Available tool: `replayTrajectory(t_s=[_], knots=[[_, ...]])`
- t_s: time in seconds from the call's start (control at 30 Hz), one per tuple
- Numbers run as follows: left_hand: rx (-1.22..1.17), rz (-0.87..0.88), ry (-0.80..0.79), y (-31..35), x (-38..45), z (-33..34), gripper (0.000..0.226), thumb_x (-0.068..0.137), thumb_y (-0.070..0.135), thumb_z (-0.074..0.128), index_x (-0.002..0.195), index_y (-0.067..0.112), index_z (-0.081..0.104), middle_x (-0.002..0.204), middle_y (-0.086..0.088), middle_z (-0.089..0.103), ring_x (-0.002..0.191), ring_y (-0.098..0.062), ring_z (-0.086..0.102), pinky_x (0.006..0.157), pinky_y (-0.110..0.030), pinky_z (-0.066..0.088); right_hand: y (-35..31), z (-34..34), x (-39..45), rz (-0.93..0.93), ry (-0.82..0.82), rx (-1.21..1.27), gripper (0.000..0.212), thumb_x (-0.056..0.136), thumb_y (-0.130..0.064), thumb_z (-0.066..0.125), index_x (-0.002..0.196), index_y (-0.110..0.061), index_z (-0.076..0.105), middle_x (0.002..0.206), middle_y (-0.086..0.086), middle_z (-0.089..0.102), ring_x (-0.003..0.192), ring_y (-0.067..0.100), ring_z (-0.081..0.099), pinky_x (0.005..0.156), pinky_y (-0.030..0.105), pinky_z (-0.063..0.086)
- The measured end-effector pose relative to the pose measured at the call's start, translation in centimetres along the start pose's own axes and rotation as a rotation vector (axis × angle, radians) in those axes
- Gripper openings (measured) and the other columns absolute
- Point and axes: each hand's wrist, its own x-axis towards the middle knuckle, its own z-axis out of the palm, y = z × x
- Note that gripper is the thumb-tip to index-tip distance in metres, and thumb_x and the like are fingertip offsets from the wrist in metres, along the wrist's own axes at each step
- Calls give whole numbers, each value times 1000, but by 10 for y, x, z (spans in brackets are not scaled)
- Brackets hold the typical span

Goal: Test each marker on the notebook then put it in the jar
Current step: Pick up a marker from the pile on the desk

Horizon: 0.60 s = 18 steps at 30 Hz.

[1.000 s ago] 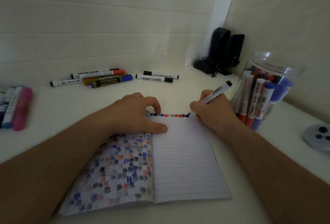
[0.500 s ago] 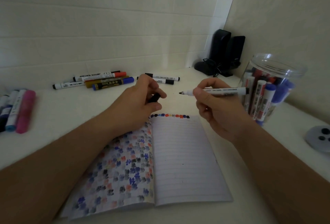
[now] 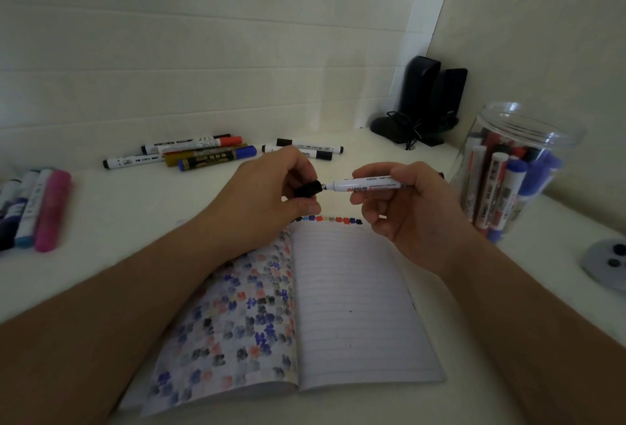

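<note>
The left hand pinches a black plastic cap at the white marker gripped by the right hand; the clear jar is well stocked (several loose markers remain untested).

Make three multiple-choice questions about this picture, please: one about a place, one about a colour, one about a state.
1. Where is the jar?
A. right of the notebook
B. on the notebook
C. left of the notebook

2. Which colour is the cap in the left hand?
A. pink
B. black
C. yellow

3. How is the marker in the right hand?
A. lying in the jar
B. fully capped
C. tip at the cap's opening

Answers: 1 A, the jar stands beside the right page. 2 B, the cap looks black. 3 C, the tip meets the cap.
</note>
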Motion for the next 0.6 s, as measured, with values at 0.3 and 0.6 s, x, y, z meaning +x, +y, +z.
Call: replayTrajectory(t_s=[0.3, 0.6], knots=[[51, 21, 31, -5, 2, 0, 25, 84, 26, 83, 97, 32, 63, 93, 16, 68, 87, -1, 64, 76, -10, 48, -1, 8, 0, -57, 91, -157, 28, 104, -9, 42, 86, -14, 63, 88, 22, 74, 61, 24, 55, 59, 30, 42], [-102, -44, 48, -1, 1, 1, 26, 85, 21, 82, 95, 37, 65, 94, 17, 72, 88, 7, 67, 76, -4, 48, 2, 12, -1, -75, 58, -173, 21, 107, -15, 51, 97, -9, 68, 92, 18, 76, 65, 22, 62, 56, 27, 50]])
